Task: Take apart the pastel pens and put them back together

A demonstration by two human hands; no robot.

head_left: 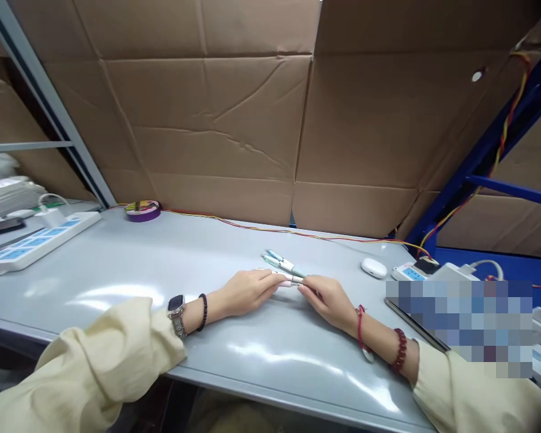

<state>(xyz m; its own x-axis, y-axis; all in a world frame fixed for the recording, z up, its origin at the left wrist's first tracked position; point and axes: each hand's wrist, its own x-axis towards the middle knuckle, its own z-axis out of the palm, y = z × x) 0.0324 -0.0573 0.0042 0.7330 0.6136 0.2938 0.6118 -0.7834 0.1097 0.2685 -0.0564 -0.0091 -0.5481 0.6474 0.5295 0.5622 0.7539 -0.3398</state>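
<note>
Between both hands, low over the table, lies a slim white pen point(294, 279). My left hand point(251, 292) has its fingers closed over the pen's left end. The right end is pinched between the thumb and fingers of my right hand point(328, 300). A second white stick-like piece point(287, 284) shows just under the pen; whether it is separate I cannot tell. Just behind the hands, a couple of white pens with pale blue and green ends point(279, 260) lie side by side on the table, partly hidden by my right hand.
On the grey table point(198, 240), a purple tape roll point(143, 210) sits at the back left, with a white power strip point(40, 240) farther left. A white earbud case point(374, 267) is on the right, near another power strip point(409, 273). Thin twisted wires point(252, 227) run along the cardboard wall point(207, 120).
</note>
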